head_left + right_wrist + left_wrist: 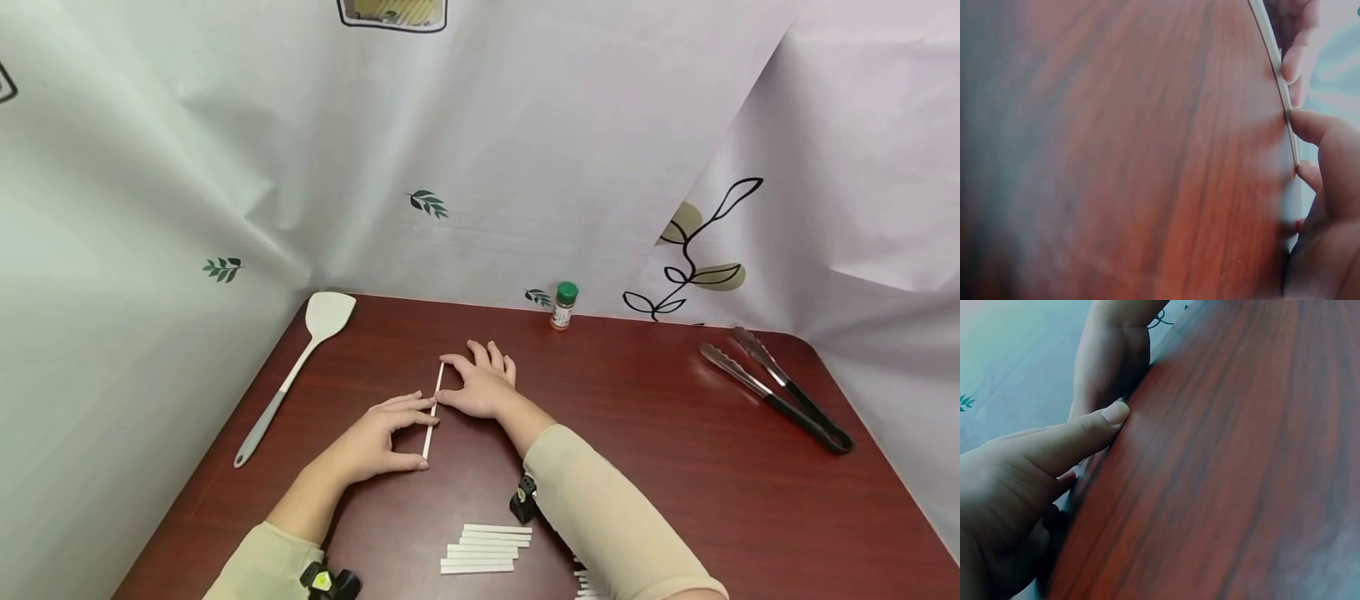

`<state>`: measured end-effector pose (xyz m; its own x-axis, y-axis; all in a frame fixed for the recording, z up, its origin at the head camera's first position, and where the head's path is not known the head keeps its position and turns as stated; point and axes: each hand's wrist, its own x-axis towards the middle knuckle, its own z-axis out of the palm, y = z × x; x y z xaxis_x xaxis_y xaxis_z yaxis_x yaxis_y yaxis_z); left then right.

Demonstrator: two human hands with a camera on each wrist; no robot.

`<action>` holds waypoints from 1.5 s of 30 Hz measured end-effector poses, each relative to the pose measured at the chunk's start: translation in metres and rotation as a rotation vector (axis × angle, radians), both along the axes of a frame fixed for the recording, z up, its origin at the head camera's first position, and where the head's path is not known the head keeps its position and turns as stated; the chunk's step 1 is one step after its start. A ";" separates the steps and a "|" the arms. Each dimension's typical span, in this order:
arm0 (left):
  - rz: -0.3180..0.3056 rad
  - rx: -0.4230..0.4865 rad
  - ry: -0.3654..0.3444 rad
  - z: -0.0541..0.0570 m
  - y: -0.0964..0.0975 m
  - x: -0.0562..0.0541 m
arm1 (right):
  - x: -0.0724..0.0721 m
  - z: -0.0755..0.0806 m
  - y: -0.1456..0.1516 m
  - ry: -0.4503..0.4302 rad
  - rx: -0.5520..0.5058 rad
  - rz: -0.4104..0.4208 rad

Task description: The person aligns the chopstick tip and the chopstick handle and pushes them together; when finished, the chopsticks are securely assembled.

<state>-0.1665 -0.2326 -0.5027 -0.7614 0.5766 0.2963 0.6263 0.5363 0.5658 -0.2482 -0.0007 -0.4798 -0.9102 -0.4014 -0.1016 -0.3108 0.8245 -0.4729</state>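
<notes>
A thin white stick-like strip lies on the dark red table, running away from me; in the right wrist view, the strip borders the fingertips. My left hand is at its nearer half, thumb tip at the near end and fingers extended to its middle. My right hand touches the farther half, index fingertip at the far end and thumb close to the left fingers. Its other fingers are spread. In the left wrist view, the left thumb stretches straight, and most of the strip is hidden.
Several white sticks lie side by side near me; more sticks show partly beneath the right sleeve. A white spatula lies at left, a green-capped seasoning bottle stands at the back, and black-handled tongs lie at right.
</notes>
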 end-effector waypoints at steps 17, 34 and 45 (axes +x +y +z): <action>-0.008 0.040 -0.015 -0.001 -0.005 -0.001 | -0.005 -0.012 -0.003 -0.001 0.029 -0.012; 0.033 0.045 -0.035 0.000 0.000 0.000 | -0.002 -0.002 0.020 -0.091 -0.196 -0.025; 0.120 0.047 0.036 -0.002 0.009 0.008 | 0.022 0.031 0.086 -0.380 -0.215 0.081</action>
